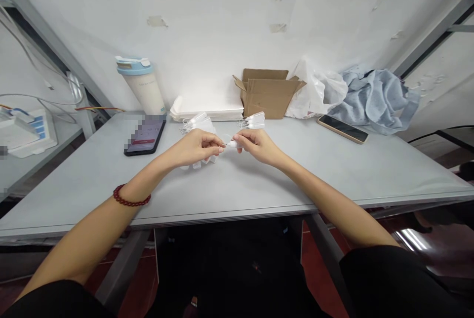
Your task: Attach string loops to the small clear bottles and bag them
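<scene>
My left hand and my right hand meet over the middle of the table, fingertips almost touching. Between my right thumb and fingers is a small white piece with a narrow tip, pointing left. My left thumb and forefinger are pinched at that tip; what they hold is too small to make out. Behind my left hand lies a bunch of small white pieces with thin loops, and more white pieces show under it. A second bunch of white pieces lies just beyond my right hand.
Along the wall stand a tumbler with a blue lid, a stack of white sheets, an open cardboard box, a white plastic bag and blue cloth. A dark phone lies left, another phone right.
</scene>
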### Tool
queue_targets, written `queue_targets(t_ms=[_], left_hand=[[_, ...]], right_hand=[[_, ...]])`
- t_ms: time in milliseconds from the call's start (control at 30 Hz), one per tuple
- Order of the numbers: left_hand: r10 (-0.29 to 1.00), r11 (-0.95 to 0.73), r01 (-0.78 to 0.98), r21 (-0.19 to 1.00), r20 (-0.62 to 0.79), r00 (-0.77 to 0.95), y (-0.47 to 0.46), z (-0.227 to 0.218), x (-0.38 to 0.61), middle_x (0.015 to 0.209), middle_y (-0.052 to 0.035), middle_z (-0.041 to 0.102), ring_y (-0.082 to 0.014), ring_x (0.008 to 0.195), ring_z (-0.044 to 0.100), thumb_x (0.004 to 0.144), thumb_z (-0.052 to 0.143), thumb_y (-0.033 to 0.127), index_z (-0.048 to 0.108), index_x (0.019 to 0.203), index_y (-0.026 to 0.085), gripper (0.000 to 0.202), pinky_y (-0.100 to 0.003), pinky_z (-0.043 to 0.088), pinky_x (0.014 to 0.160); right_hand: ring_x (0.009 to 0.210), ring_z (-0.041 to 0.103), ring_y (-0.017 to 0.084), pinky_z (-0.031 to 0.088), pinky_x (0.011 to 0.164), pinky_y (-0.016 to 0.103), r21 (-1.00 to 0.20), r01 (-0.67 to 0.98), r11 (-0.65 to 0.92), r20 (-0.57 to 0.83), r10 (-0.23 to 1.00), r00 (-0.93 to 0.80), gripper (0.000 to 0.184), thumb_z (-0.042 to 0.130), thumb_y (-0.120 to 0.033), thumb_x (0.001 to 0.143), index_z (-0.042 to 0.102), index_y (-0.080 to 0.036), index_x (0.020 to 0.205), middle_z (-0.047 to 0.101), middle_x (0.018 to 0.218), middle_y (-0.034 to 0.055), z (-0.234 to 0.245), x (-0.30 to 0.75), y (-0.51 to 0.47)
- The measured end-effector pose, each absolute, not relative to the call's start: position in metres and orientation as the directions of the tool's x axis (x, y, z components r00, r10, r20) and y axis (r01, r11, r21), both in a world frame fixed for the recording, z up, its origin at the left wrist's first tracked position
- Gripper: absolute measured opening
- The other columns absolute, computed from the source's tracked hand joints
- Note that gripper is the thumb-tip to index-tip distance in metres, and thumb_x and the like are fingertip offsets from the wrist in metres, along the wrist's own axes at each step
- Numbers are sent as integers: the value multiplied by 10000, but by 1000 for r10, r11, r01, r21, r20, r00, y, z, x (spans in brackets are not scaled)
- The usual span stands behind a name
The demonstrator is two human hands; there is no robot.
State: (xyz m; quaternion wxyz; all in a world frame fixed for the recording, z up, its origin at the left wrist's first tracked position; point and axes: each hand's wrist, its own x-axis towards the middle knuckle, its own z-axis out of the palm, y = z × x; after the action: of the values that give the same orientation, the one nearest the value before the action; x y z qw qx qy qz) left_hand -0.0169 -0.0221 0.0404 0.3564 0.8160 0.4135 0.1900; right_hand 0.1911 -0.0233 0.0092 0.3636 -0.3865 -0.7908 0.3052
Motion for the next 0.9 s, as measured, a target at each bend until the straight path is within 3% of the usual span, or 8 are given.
queue_targets(t_ms=[567, 900], left_hand=[[793, -471, 497, 729, 102, 601, -26, 29, -13, 541, 9, 562, -73, 454, 462, 815, 549, 299, 650, 704, 126, 229, -188, 361, 462], [802, -418, 513, 749, 39, 597, -25, 37, -15, 547, 20, 558, -85, 479, 487, 807, 576, 315, 666, 812, 131, 205, -178, 363, 440]], right_hand=[[479, 344, 60, 272, 487, 220, -800, 375, 469, 277, 843, -461, 367, 427, -342, 921, 566, -139, 649, 544, 586, -16, 4, 189, -28], [486, 366, 64, 285, 489, 219, -785, 375, 492, 309, 837, -452, 374, 430, -339, 921, 567, -140, 636, 549, 585, -13, 9, 189, -26]])
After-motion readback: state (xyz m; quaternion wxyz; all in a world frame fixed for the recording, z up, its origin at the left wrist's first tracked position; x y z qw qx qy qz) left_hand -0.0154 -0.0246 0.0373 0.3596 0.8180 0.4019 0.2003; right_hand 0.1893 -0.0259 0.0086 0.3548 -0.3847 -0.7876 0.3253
